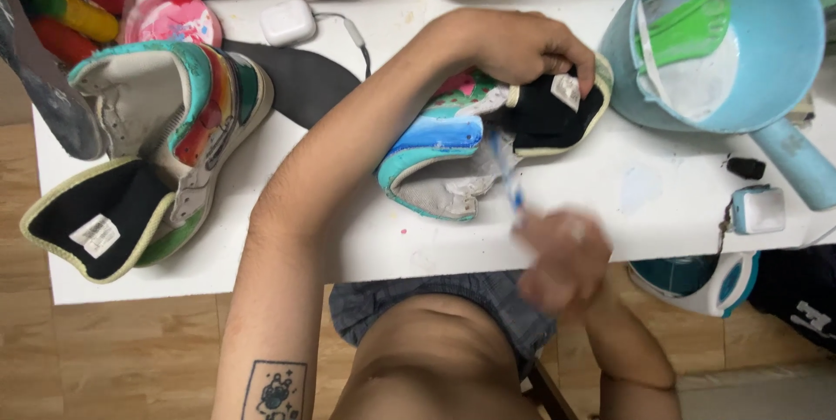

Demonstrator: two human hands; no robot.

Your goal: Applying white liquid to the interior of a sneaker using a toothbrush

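A person's left hand (pixel 522 46) is pressing down on a painted high-top sneaker (pixel 475 146) lying on its side at the middle of the white surface (pixel 610 211), fingers curled shut over the black padded collar and its small white label. The shoe is showing a glossy blue panel, teal trim, a pink patch and a scuffed grey toe of worn leather. The right hand (pixel 562 259), blurred with motion, is closing its fingers around a thin blue-tipped brush (pixel 509 181) whose tip is meeting the shoe's side; how tightly it is gripping cannot be made out.

The second sneaker (pixel 148 150), rainbow-sided with a black lining, is lying well apart at the left, its collar overhanging the front edge. A dark flat insole (pixel 300 80) is resting between the two shoes, near a small white rounded case (pixel 287 21). A light blue plastic scoop (pixel 723 37) holding milky water and a green tool (pixel 688 28) is sitting at the right, its handle reaching past the edge. Bare surface is lying open in front of the held shoe.
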